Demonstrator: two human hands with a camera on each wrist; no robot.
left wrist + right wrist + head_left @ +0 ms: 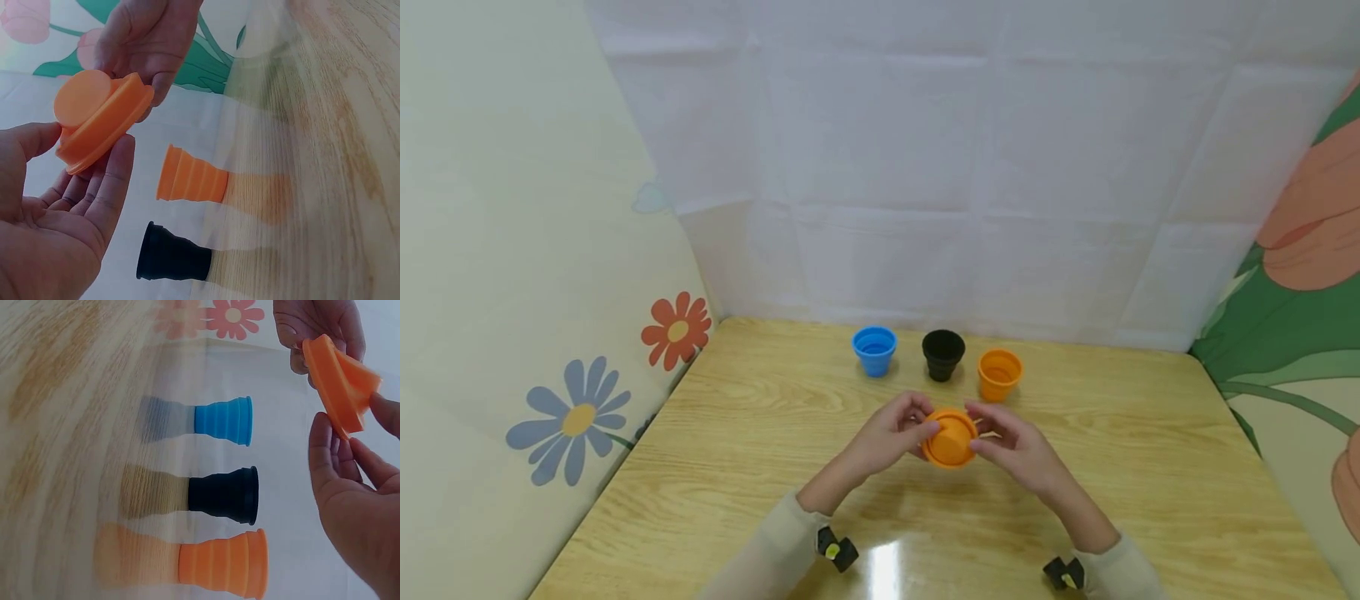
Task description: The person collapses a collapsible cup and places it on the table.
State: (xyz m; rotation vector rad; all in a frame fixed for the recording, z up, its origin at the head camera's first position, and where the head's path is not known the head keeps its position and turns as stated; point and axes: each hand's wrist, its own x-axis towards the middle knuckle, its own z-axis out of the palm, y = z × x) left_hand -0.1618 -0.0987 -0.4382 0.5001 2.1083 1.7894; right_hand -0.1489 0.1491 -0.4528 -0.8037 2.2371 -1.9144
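Observation:
Both hands hold a partly folded orange collapsible cup (951, 446) above the table, its small round base turned toward the head camera. My left hand (883, 437) grips its left side, thumb by the base and fingers behind the rim. On the opposite side, my right hand (1022, 454) pinches the rim between thumb and fingers. Seen from the left wrist, the cup (100, 119) is tilted, with its base pushed askew from the wide rim. The right wrist view shows the same slanted base on the cup (334, 381).
Beyond the hands, a blue cup (875, 354), a black cup (942, 357) and another orange cup (998, 379) stand upright and extended in a row on the wooden table (760, 467). A white cloth (880, 167) hangs behind; flower-printed panels (535, 275) flank the table.

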